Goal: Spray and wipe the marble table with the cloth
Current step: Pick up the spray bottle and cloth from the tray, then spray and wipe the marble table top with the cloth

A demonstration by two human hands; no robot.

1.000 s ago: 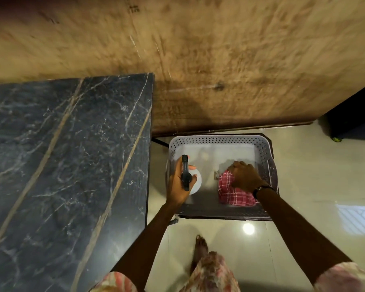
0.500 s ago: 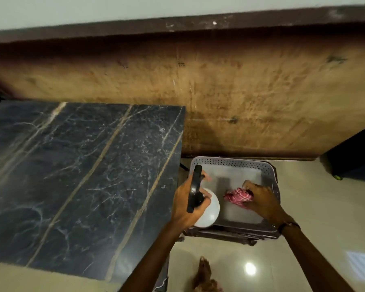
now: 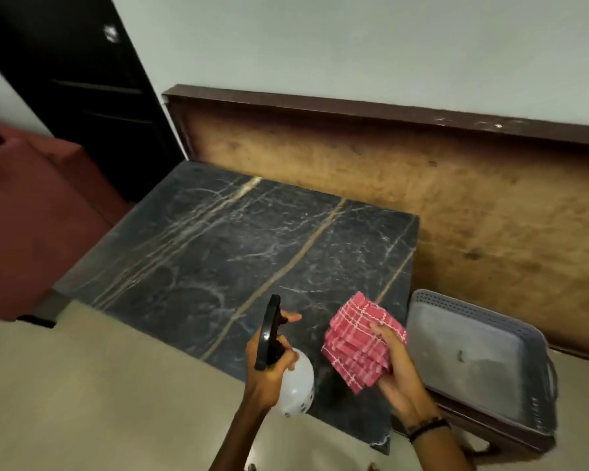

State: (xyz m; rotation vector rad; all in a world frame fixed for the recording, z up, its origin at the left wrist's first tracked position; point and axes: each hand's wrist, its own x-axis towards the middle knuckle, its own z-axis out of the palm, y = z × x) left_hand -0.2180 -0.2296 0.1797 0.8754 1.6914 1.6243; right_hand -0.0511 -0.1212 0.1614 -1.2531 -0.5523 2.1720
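Observation:
The black marble table (image 3: pixel 218 253) with pale veins fills the middle of the view. My left hand (image 3: pixel 269 365) grips a spray bottle (image 3: pixel 295 385) with a white round body and a black trigger head, held over the table's near right corner. My right hand (image 3: pixel 397 368) holds a folded red and white checked cloth (image 3: pixel 357 338) just right of the bottle, above the table's right edge. Neither the bottle nor the cloth touches the marble.
An empty grey perforated basket (image 3: pixel 538 379) stands on a low stool to the right of the table. A worn wooden board (image 3: pixel 456 198) leans along the wall behind. A dark red sofa (image 3: pixel 28 212) is at the left, a black door (image 3: pixel 82 79) behind it.
Both hands have lifted out of the basket, the left with the spray bottle and the right with the cloth, and moved left over the table. The view has swung up and left.

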